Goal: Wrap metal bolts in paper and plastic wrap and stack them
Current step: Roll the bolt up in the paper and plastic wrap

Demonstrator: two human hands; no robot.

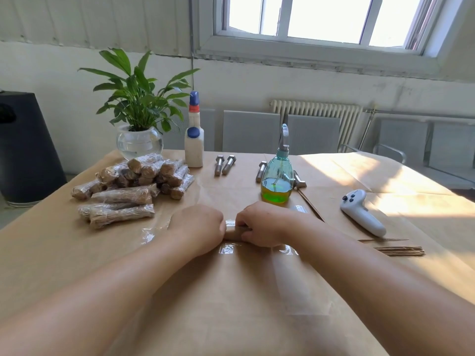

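Rolling paper-wrapped bolt (232, 231) mid-worktop: left hand (199, 227) and right hand (262, 224) curl over its ends atop plastic wrap (228, 249). Likely heavy, stiff; film slippery, clingy; grip ends.

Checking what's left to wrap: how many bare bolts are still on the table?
4: two bare bolts side by side right of the white bottle, one left of the spray bottle, one partly hidden behind it. More may be hidden.

Bare forearms; no sleeves, unadorned wrists

Sunlit window (323, 19) above white wall, radiator (316, 111), grey chairs (250, 131).
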